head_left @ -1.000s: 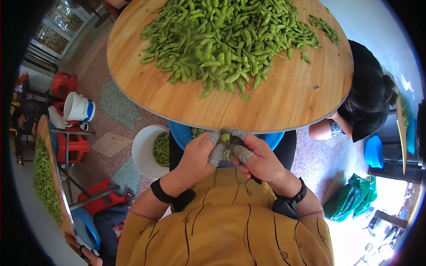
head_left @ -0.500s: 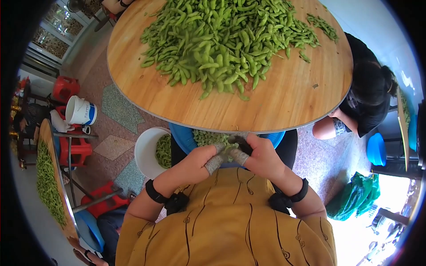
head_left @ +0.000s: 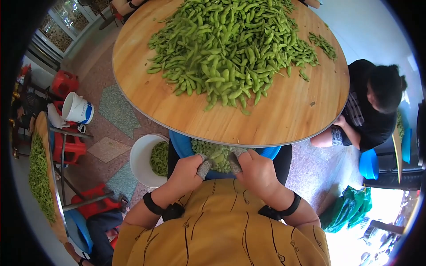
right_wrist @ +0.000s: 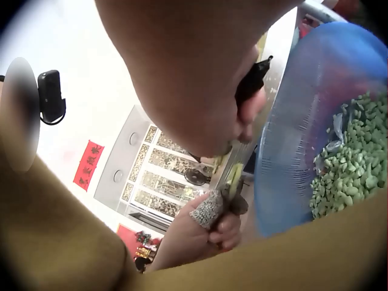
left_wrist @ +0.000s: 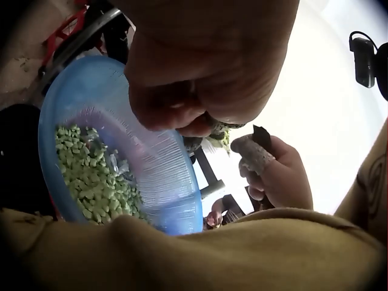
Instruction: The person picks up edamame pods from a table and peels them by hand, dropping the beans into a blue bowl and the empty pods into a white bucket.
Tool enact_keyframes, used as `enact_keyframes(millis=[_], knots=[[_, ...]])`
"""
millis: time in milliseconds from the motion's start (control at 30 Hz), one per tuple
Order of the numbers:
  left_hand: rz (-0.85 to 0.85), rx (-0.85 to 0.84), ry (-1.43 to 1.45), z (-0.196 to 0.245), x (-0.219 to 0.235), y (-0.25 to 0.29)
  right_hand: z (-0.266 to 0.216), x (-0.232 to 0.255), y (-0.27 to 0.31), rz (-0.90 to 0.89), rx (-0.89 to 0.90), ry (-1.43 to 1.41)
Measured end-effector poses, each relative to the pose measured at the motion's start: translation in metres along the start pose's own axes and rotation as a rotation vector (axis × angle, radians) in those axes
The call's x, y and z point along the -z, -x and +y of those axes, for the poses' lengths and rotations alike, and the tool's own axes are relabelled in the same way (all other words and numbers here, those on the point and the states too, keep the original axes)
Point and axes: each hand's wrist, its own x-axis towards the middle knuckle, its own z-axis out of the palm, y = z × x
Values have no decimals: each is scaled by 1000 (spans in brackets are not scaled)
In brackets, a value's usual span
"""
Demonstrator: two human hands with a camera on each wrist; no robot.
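Note:
My left hand (head_left: 185, 174), with grey wrapping on its thumb, pinches a green soybean pod (right_wrist: 235, 173) over the blue basin (head_left: 179, 144). Facing it is my right hand (head_left: 258, 172), its fingers curled and a grey wrap on a digit. A black pointed piece (right_wrist: 253, 82) sticks out by the right hand's fingers. I cannot tell what the right fingers hold. Between the two hands, a blurred patch of green overlaps the basin in the head view. Shelled green beans (left_wrist: 100, 182) fill the bottom of the basin, below the hands.
A round wooden table (head_left: 146, 104) bears a large heap of soybean pods (head_left: 230, 57) just ahead. Left of the basin stands a white bucket (head_left: 140, 162) with pods inside. A person in black (head_left: 372, 104) sits at right; another pod-covered table (head_left: 57, 213) is at left.
The hands, together under the table edge one second ago, have drawn apart and lowered over the basin. The table sits lower in the head view. The person at right has lifted their head.

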Motion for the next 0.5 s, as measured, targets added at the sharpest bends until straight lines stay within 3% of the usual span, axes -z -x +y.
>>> enact_keyframes(millis=[133,233,400,467,500], knots=[[92,-161,-87,18,2,-3,-2,-5,-6,57,65,-36],[128,-182,-184,17,4,-5,0,-9,-6,75,75,-65],[61,-265,-151,23,2,-7,7,-18,-8,213,205,-290],[30,-315,-77,26,3,-10,7,-21,-5,-1,-65,-755],[-3,-357,-30,33,6,-9,5,-13,-6,-1,-65,-754]])
